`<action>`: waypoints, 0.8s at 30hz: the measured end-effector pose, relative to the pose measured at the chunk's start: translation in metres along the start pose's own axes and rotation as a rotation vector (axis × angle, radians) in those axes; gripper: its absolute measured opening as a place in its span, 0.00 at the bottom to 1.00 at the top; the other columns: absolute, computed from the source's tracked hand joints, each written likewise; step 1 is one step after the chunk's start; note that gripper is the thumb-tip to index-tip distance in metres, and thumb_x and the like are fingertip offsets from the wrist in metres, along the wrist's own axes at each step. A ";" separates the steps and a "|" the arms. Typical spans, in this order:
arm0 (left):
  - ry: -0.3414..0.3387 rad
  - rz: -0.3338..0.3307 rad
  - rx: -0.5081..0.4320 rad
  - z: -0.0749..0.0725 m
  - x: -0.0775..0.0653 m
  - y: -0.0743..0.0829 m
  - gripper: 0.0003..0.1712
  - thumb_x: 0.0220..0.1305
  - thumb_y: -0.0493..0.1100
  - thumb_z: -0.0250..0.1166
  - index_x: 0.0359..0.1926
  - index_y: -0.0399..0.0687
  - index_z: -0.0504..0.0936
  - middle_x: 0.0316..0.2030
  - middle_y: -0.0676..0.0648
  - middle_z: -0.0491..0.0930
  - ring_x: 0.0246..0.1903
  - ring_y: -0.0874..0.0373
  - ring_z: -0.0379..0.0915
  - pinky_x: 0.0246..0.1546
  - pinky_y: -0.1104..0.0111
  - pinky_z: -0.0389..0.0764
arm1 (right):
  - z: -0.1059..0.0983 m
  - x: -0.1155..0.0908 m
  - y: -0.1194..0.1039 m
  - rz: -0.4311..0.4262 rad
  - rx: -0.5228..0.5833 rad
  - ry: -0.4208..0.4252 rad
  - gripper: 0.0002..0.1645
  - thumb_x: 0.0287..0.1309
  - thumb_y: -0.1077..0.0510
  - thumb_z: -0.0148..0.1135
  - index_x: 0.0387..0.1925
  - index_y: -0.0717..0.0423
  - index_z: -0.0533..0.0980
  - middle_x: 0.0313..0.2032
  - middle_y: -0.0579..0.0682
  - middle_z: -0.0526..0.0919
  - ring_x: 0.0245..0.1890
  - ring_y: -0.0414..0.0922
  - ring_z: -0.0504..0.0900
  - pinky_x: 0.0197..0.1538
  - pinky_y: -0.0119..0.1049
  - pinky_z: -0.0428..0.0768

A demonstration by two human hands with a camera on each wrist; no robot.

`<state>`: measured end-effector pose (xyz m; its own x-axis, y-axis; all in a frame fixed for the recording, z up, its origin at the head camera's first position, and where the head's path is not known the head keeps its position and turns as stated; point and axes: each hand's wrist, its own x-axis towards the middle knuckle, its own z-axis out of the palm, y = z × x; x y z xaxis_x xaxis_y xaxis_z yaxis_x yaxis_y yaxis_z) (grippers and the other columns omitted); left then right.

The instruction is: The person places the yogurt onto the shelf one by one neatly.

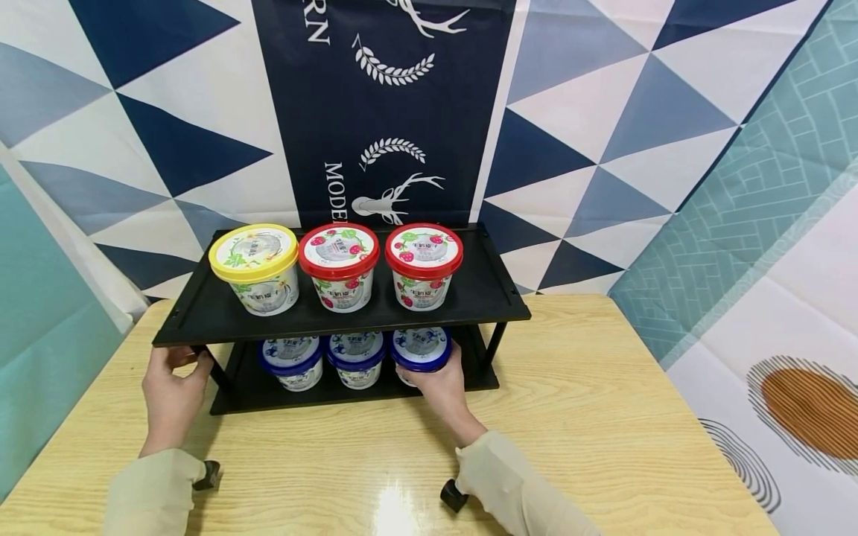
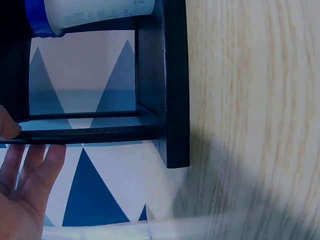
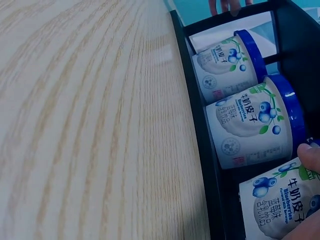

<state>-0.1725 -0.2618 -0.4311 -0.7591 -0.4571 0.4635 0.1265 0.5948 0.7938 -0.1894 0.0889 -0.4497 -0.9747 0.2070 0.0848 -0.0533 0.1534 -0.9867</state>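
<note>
A black two-tier rack [image 1: 348, 321] stands on the table. My left hand [image 1: 176, 391] is at its left side, thumb and fingers on either side of a left post [image 2: 90, 134]. My right hand [image 1: 439, 383] grips a blue-lidded blueberry milk tub [image 1: 421, 347] at the right of the lower shelf; the left wrist view does not show this tub. Beside it on that shelf stand a middle blue-lidded tub [image 3: 255, 125] and a left one [image 3: 225, 67]. The upper shelf bears a yellow-lidded tub [image 1: 258, 268] and two red-lidded tubs, one central [image 1: 339, 266], one right [image 1: 424, 266].
The light wooden table [image 1: 576, 417] extends in front of and to the right of the rack. A patterned cloth [image 1: 402, 112] hangs right behind the rack. Teal cloth [image 1: 50, 335] borders the table on the left.
</note>
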 end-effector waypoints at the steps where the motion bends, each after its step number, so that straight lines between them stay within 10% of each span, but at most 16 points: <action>1: 0.001 0.002 -0.001 0.000 0.000 0.000 0.21 0.58 0.32 0.60 0.53 0.42 0.71 0.32 0.75 0.65 0.34 0.84 0.63 0.36 0.84 0.64 | 0.000 0.000 0.000 -0.002 -0.001 -0.001 0.60 0.33 0.58 0.79 0.66 0.56 0.52 0.61 0.56 0.65 0.61 0.52 0.68 0.65 0.48 0.65; 24: 0.006 0.004 0.000 0.001 0.001 -0.001 0.21 0.57 0.32 0.60 0.53 0.42 0.72 0.32 0.75 0.65 0.34 0.83 0.63 0.37 0.80 0.66 | 0.002 0.003 0.009 -0.004 -0.015 -0.006 0.60 0.34 0.58 0.78 0.66 0.59 0.52 0.61 0.58 0.65 0.61 0.54 0.67 0.65 0.50 0.66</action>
<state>-0.1740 -0.2623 -0.4322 -0.7546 -0.4586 0.4693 0.1299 0.5967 0.7919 -0.1936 0.0885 -0.4583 -0.9757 0.2004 0.0883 -0.0545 0.1684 -0.9842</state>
